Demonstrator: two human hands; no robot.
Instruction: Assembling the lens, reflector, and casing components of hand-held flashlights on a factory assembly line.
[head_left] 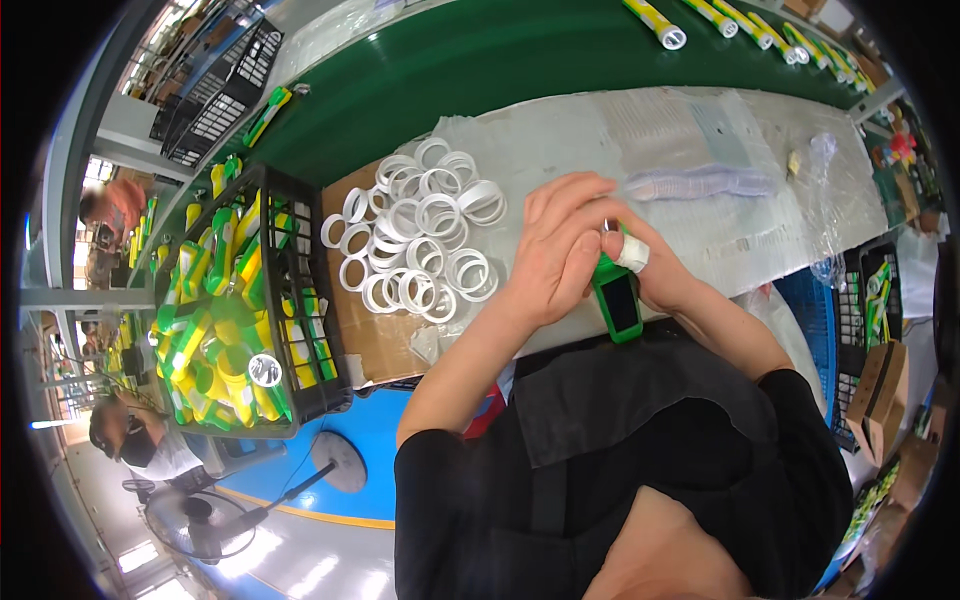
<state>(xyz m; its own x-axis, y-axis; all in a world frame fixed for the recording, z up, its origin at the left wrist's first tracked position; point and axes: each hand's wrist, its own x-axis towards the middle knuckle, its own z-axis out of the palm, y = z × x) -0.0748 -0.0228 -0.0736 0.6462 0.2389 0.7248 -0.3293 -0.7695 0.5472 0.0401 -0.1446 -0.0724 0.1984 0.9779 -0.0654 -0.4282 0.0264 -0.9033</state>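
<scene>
Both hands meet close to my body around a green flashlight [618,305] with a dark rectangular panel on its side. My left hand [558,248] wraps its upper end, fingers laid over the top. From the other side my right hand [655,262] closes on the same piece, its thumb wrapped in white tape. The head of the flashlight is mostly hidden by my fingers. To the left of my hands lies a loose pile of white rings [482,192], partly on a sheet of cardboard [362,345].
At the left stands a black crate [335,350] heaped with green and yellow flashlights [200,340]. Clear plastic strips [700,184] lie beyond my right hand. More flashlights [660,25] line the far green surface [480,60]. An open cardboard box [880,400] is at the right.
</scene>
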